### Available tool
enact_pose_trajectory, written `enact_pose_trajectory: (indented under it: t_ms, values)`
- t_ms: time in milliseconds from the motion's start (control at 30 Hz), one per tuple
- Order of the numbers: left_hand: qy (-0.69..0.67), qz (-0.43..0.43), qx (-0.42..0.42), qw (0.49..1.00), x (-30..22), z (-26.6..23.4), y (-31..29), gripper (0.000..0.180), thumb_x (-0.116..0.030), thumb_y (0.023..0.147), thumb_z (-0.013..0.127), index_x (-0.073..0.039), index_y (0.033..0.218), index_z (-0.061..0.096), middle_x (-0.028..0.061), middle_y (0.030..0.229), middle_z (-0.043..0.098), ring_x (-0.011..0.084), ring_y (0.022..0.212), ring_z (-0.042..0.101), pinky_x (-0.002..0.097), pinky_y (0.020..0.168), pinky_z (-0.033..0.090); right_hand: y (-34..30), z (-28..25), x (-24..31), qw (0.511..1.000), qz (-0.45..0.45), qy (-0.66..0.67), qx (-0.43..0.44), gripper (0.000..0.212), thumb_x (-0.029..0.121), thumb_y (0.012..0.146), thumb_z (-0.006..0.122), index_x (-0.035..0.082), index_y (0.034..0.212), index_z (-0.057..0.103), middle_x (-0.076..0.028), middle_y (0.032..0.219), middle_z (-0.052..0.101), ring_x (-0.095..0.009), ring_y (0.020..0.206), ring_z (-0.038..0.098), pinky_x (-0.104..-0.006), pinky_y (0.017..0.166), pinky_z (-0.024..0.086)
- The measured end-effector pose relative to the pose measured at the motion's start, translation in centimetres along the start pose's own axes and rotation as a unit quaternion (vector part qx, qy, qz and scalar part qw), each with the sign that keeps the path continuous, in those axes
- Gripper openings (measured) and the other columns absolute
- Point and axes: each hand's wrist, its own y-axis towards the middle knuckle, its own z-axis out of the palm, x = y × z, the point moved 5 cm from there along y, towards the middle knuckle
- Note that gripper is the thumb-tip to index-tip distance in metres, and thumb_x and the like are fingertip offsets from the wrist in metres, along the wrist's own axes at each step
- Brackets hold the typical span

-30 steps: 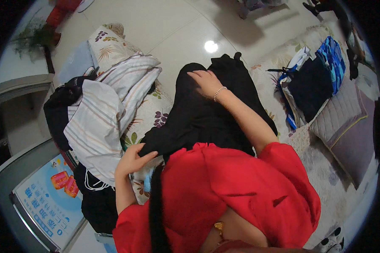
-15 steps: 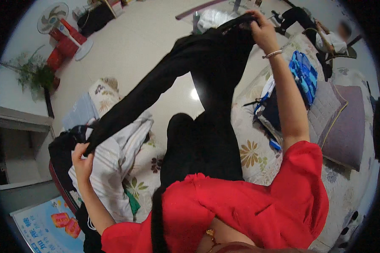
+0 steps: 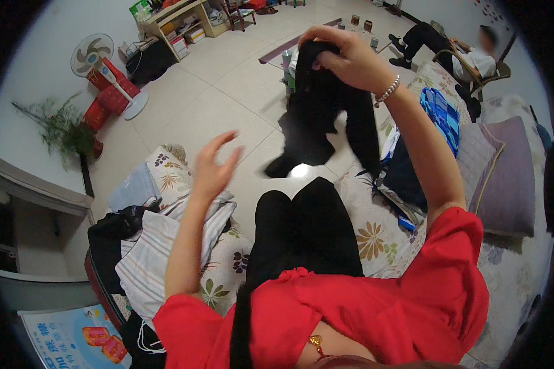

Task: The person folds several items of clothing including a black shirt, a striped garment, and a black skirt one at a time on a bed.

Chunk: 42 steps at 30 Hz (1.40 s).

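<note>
Black trousers point(image 3: 314, 117) hang bunched from my raised right hand point(image 3: 354, 61), whose fingers are closed on them at the top. Their lower parts dangle above the tiled floor and are slightly blurred. My left hand point(image 3: 214, 167) is lifted in front of me with its fingers apart and nothing in them, to the left of the trousers. Below that hand, a white striped garment point(image 3: 151, 246) lies on the flower-patterned sofa cover beside a dark heap of clothing point(image 3: 114, 237).
On my right lie folded dark clothing point(image 3: 406, 175), a blue patterned garment point(image 3: 440, 120) and a mauve cushion point(image 3: 505, 178). A person point(image 3: 474, 61) sits in a chair at the far right. A fan point(image 3: 104, 67), red boxes point(image 3: 111, 98) and a potted plant point(image 3: 68, 132) stand far left.
My left hand has let go of the trouser leg and moved up and to the right. The trousers, stretched between both hands before, now hang from my right hand, which has shifted left.
</note>
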Motion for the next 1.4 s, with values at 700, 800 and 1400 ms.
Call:
enact_pose_trajectory:
  t_ms: [700,800,1400]
  values:
    - [-0.46,-0.092,-0.263,0.843,10.9,-5.1,-1.1,0.026,-0.014,0.095,0.049,-0.002,0.116,0.059,0.0101,0.114,0.062,0.0201,0.1,0.06,0.0313,0.085,0.049,-6.4,-13.6,-8.6,0.979,0.039,-0.022,-0.199,0.03,0.003,0.086,0.045,0.004,0.111,0.061,-0.009,0.104,0.066,-0.016,0.095,0.061,-0.0272,0.088,0.047]
    - [-0.682,-0.166,-0.255,0.665,13.6,-8.1,-3.8,0.033,-0.018,0.095,0.045,0.0,0.12,0.057,0.0142,0.125,0.057,0.0291,0.113,0.055,0.0429,0.099,0.043,-8.9,-13.1,-10.2,0.977,0.093,0.033,-0.189,0.031,0.004,0.086,0.041,0.002,0.11,0.061,-0.006,0.108,0.063,-0.014,0.101,0.058,-0.0258,0.092,0.043]
    - [-0.063,-0.509,0.335,0.79,18.3,1.5,-40.3,0.025,0.001,0.079,0.054,0.001,0.104,0.058,0.0073,0.092,0.062,0.0174,0.086,0.059,0.0286,0.076,0.046,-45.3,14.2,-12.2,0.892,0.369,0.041,0.259,0.028,-0.012,0.072,0.044,0.002,0.091,0.06,-0.015,0.109,0.062,-0.033,0.1,0.058,-0.0366,0.088,0.045]
